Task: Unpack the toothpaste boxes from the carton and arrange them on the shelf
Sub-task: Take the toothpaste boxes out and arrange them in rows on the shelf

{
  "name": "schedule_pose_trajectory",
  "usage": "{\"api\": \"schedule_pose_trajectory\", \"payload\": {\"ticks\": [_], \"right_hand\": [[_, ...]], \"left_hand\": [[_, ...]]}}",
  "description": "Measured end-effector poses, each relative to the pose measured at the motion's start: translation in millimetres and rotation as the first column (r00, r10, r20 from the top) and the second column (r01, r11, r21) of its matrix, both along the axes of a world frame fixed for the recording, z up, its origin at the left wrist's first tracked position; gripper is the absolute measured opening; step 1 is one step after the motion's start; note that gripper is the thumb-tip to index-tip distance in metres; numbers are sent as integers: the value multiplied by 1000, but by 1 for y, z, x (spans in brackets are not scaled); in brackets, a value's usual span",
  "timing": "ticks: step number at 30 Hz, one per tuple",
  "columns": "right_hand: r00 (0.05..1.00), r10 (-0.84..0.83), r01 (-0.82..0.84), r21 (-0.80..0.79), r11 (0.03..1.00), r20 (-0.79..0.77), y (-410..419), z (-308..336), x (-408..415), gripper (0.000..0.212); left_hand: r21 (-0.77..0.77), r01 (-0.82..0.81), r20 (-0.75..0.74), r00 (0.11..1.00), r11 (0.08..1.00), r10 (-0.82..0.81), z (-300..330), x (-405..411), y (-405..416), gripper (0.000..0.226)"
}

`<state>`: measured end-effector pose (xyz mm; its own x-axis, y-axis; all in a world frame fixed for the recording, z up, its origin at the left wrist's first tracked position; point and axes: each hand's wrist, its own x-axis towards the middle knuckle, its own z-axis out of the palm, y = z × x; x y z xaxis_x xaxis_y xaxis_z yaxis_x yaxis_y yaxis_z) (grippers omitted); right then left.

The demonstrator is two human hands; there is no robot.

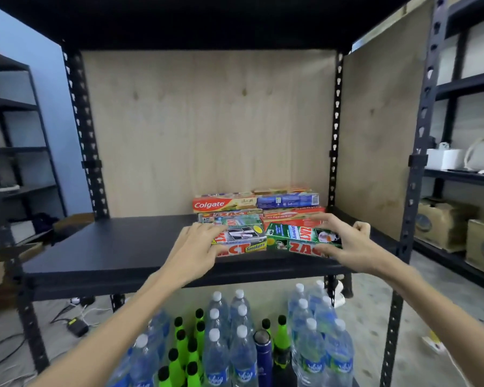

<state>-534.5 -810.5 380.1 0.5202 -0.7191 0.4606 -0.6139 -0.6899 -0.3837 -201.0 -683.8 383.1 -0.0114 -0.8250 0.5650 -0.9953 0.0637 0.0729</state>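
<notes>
toothpaste boxes stacked flat, right side of black shelf

Bright toothpaste boxes on a matte black shelf backed by pale plywood.
A red Colgate box sits beside a blue box; in front, a red-and-silver Zact box and a green Zact box with red lettering.

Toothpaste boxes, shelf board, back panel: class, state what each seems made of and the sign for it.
Toothpaste boxes: likely thin printed card, glossy; sharp folded edges, bright print.
Shelf board: dark, matt, smooth; painted metal or laminate, hard to tell.
Back panel: probably bare plywood; pale grain and knots show.
</notes>
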Motion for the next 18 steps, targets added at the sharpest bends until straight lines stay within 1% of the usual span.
{"api": "schedule_pose_trajectory", "payload": {"ticks": [3,7,9,11,14,16,18], "right_hand": [[996,-2,5,35,999,-92,-39,3,6,48],[985,-21,34,73,997,-173,-88,-5,5,45],[975,-33,44,44,998,-220,-104,-8,7,44],[969,-35,29,-27,999,-246,-115,-11,9,44],[975,-50,22,-130,991,-215,-128,-18,13,44],[983,-46,22,-135,991,-175,-133,-23,15,45],[990,-26,8,-129,992,-137,-134,-26,17,49]], "left_hand": [[59,5,-21,1000,998,-3,-5,7,-37,46],[83,24,1,1000,996,-24,-18,19,-79,50],[58,42,11,999,997,-42,-26,23,-90,51],[-5,70,56,996,998,-69,-29,26,-97,50],[-90,78,145,987,993,-65,-29,31,-101,46],[-43,71,142,988,997,-64,-26,38,-105,50],[24,77,98,992,997,-79,-24,45,-107,60]]}}
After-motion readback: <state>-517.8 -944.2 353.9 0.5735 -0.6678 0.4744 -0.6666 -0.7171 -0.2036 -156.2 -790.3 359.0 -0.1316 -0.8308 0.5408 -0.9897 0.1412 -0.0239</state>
